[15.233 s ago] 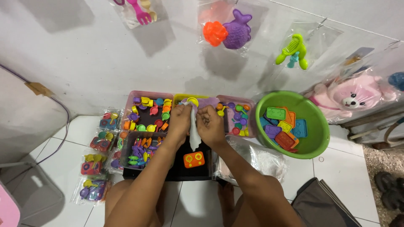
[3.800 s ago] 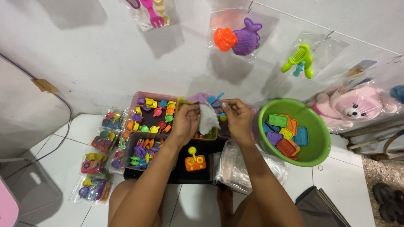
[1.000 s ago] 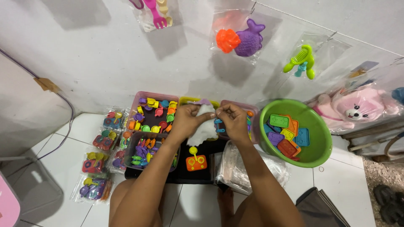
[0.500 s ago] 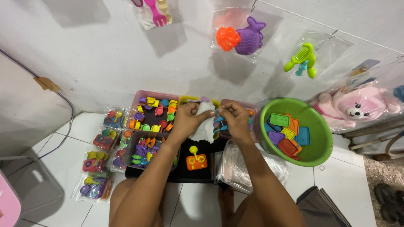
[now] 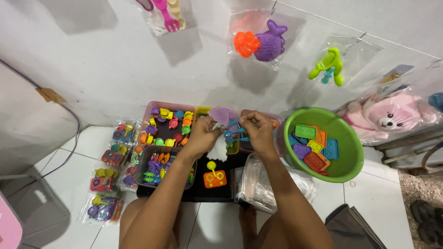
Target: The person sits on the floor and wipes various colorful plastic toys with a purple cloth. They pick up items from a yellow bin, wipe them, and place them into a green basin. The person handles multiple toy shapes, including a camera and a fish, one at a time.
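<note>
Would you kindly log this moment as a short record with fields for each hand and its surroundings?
Left hand: pinches the edge of a clear bag
Right hand: grips the bag's other edge, blue toy pieces beside it
Below hands: orange toy on a black tray
Right side: green basin of flat coloured toys
Left side: pink bin of small utensils

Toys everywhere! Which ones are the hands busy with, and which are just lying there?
In use: left hand and right hand hold a clear plastic bag with blue plastic spoons.

Lying about: green plastic basin, orange toy controller, pink plush toy.
</note>
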